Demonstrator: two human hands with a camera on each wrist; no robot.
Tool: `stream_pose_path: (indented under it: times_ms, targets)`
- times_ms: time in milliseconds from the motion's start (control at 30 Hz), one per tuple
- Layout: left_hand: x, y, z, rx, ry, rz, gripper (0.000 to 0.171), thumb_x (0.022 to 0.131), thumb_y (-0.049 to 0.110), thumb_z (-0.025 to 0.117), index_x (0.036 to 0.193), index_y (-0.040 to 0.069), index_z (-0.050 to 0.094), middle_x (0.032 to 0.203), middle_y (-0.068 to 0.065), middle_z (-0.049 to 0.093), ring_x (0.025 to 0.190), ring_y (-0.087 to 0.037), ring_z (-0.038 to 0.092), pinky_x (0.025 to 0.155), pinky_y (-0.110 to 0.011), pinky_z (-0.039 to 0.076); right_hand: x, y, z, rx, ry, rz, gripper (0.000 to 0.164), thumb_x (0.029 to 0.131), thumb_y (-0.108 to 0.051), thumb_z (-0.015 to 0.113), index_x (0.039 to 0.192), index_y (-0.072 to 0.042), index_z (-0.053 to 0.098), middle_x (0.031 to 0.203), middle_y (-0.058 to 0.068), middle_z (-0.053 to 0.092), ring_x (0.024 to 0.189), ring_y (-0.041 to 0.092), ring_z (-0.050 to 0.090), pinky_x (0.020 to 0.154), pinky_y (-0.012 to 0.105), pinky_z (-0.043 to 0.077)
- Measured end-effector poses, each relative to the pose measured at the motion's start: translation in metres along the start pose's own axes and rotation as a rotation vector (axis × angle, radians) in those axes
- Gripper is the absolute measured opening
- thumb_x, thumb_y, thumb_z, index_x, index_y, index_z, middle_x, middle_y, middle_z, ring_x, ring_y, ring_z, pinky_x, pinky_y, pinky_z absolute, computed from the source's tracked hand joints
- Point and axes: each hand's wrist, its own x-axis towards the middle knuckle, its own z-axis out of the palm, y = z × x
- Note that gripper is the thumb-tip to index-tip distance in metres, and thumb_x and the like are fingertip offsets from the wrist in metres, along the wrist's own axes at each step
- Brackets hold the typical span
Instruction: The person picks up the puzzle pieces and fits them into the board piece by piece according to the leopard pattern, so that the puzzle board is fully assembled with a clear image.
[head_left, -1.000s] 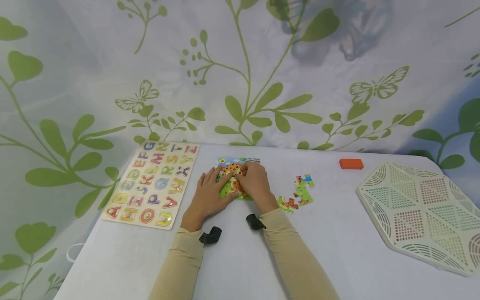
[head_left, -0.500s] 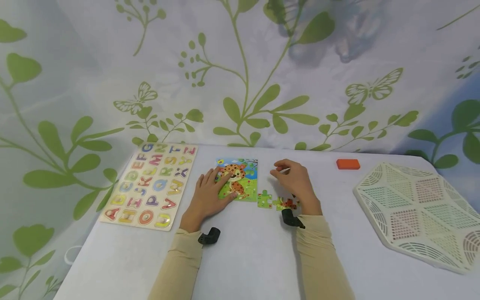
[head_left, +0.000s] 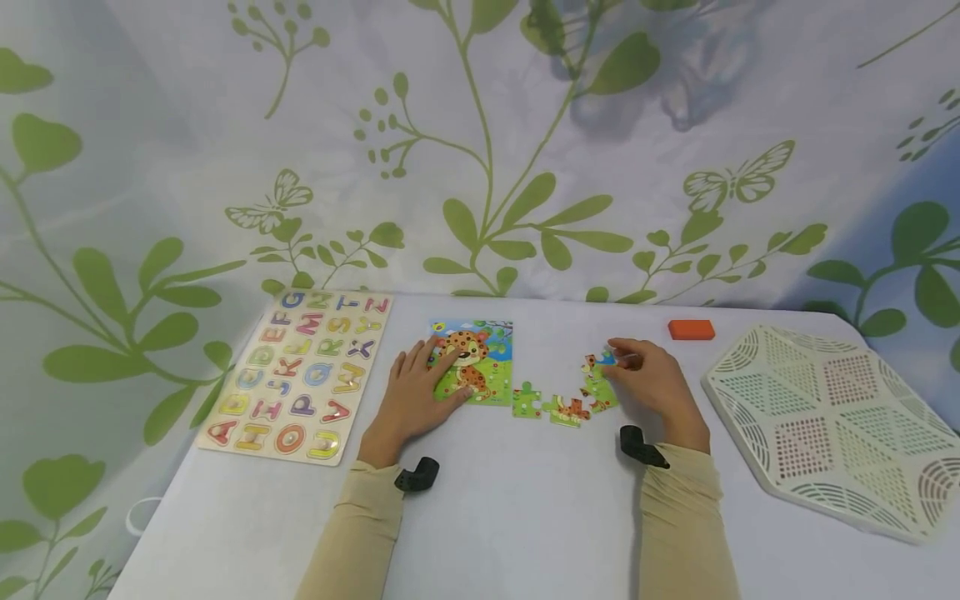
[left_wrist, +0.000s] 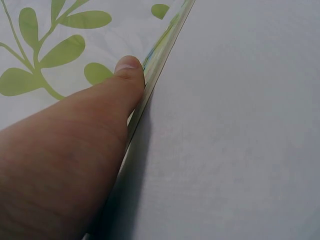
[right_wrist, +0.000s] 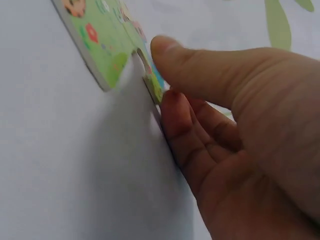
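Note:
My left hand [head_left: 414, 398] lies flat with its fingers spread over the left side of a leopard picture puzzle [head_left: 495, 379]. In the left wrist view the left thumb [left_wrist: 129, 75] rests on the puzzle's board. To the right, my right hand [head_left: 654, 383] pinches the edge of a blue-and-green jigsaw piece [head_left: 606, 358] between thumb and index finger. The right wrist view shows the right thumb [right_wrist: 172, 55] on top of that piece and the index finger at its edge. A green piece [head_left: 604, 395] lies just below it, and a spotted piece [head_left: 572, 410] sits left of that.
Another green jigsaw piece [head_left: 527, 403] lies by the puzzle's lower right corner. At left is an alphabet board [head_left: 298, 375] with knobbed letters. An orange block [head_left: 691, 330] and a white patterned lattice panel [head_left: 832, 433] are at right. A leaf-print cloth hangs behind the table.
My right hand has left the leopard puzzle and travelled right to the loose pieces, where it now grips the blue-and-green one. The left hand has stayed on the puzzle.

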Motion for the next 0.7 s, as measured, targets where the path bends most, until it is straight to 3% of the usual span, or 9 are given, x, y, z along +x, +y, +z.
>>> stream_pose_path:
  times_ms: [333,600,700]
  targets:
    - [0.000,0.003,-0.001,-0.007,0.010,0.005,0.073,0.095,0.062,0.057,0.159,0.032,0.038,0.171,-0.010,0.019,0.158,-0.038,0.017,0.127,-0.063,0.011,0.004,0.000,-0.002,-0.114,-0.035,-0.075,0.043,0.097,-0.015,0.069,0.138,-0.002,0.062,0.113,0.020,0.062,0.101,0.031,0.061,0.083,0.039,0.048]
    - [-0.001,0.003,-0.002,-0.002,0.021,0.010,0.073,0.095,0.062,0.058,0.158,0.031,0.040,0.171,-0.011,0.021,0.158,-0.038,0.018,0.126,-0.064,0.013,0.004,-0.006,0.002,-0.044,-0.007,0.013,0.038,0.096,-0.017,0.071,0.130,-0.003,0.059,0.122,0.021,0.063,0.112,0.035,0.059,0.091,0.047,0.051]
    - [-0.001,0.003,-0.002,0.001,0.020,0.012,0.072,0.095,0.062,0.057,0.159,0.032,0.039,0.171,-0.012,0.021,0.158,-0.039,0.019,0.126,-0.064,0.013,0.004,-0.008,0.003,-0.017,0.015,0.024,0.032,0.098,-0.019,0.068,0.126,-0.006,0.061,0.122,0.019,0.066,0.114,0.035,0.061,0.088,0.044,0.052]
